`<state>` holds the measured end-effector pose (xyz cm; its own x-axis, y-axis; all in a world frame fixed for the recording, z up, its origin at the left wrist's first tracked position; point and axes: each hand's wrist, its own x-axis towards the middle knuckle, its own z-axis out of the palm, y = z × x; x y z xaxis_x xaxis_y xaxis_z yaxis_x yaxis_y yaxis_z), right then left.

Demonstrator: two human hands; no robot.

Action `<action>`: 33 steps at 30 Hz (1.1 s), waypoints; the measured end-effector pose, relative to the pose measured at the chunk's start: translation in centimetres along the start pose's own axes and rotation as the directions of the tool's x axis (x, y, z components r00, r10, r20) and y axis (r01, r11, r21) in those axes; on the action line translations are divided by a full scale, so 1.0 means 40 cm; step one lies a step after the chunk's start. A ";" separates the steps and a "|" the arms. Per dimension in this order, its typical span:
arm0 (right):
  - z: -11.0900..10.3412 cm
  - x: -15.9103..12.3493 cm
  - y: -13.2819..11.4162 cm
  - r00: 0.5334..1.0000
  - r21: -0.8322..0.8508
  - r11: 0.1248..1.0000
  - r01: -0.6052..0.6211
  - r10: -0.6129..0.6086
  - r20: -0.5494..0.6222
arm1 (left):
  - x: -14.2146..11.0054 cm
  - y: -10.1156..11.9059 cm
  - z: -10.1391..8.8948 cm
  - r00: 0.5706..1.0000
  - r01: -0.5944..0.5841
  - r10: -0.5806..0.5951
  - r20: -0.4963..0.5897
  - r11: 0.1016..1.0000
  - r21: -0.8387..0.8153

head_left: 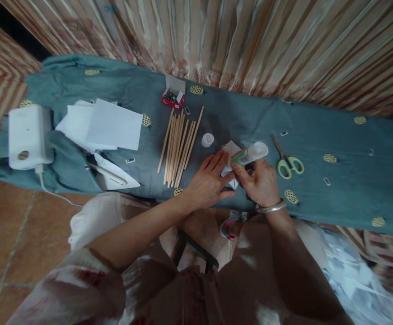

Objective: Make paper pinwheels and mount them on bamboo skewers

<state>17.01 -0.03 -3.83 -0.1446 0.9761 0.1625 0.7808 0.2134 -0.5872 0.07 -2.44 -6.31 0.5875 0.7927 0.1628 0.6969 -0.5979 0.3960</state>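
Paper (231, 147) could crease if our left hand (206, 186), fingers spread flat, slips while our right hand (263, 184), gripping glue stick (250, 153), pushes.

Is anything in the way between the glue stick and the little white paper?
Nothing that I can see. The glue stick, in the right hand, reaches down to the white paper; the left hand lies at the paper's left side.

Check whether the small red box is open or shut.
Open: the red box has its white flap raised, and metal pieces show inside.
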 end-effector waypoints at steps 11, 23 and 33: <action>-0.004 -0.010 0.020 1.000 -0.036 0.999 -0.013 0.012 -0.019 | -0.002 -0.002 -0.001 1.000 -0.010 0.010 0.009 1.000 0.011; -0.009 -0.004 0.032 0.999 -0.009 1.000 -0.011 0.010 -0.036 | -0.001 -0.001 -0.001 1.000 -0.007 0.007 0.007 1.000 0.006; -0.003 0.011 0.036 0.998 -0.017 1.000 -0.013 0.012 -0.065 | -0.002 -0.003 0.003 1.000 -0.005 0.005 0.003 1.000 0.002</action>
<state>18.15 0.69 -4.49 -0.0953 0.9737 0.2071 0.7928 0.2000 -0.5757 0.00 -2.43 -6.49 0.5924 0.7891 0.1620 0.6946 -0.6023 0.3934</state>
